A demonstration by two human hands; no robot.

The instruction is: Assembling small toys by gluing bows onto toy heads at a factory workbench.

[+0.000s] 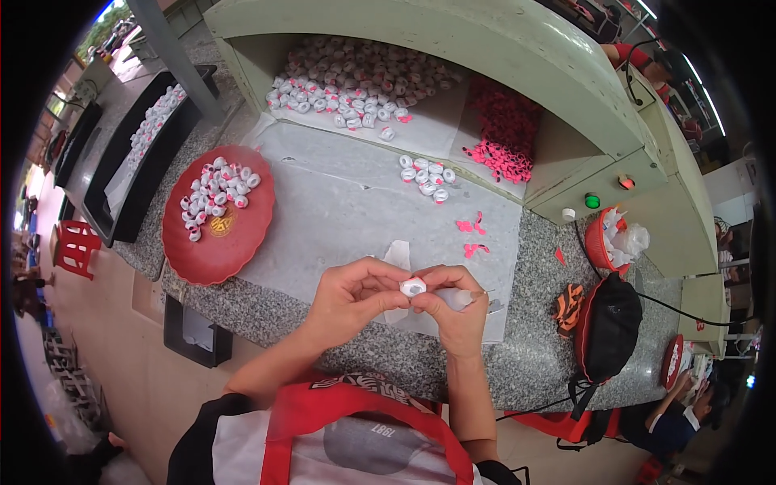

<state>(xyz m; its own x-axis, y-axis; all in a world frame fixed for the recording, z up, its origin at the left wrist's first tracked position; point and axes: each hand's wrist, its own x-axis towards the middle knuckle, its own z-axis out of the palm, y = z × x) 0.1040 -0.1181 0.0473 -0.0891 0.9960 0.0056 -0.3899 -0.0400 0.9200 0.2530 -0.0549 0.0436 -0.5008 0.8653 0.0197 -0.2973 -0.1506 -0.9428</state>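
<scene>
Over the front of the paper sheet, my left hand (360, 291) and my right hand (449, 307) meet on a small white round piece (413, 287) with a dark oval on its face. Fingertips of both hands pinch it from either side. A whitish translucent object (455, 298) also sits in my right hand's grip; its kind cannot be made out. Beyond my hands lies a small group of similar white pieces (427, 174). Several small pink parts (473, 228) are scattered on the sheet nearer to me.
A red scalloped plate (259, 242) with white pieces stands at left, beside a long black tray (121, 218). The shelf box (420, 18) holds heaps of white pieces and pink parts (501, 162). At right are an orange basket (596, 242) and a black bag (610, 327).
</scene>
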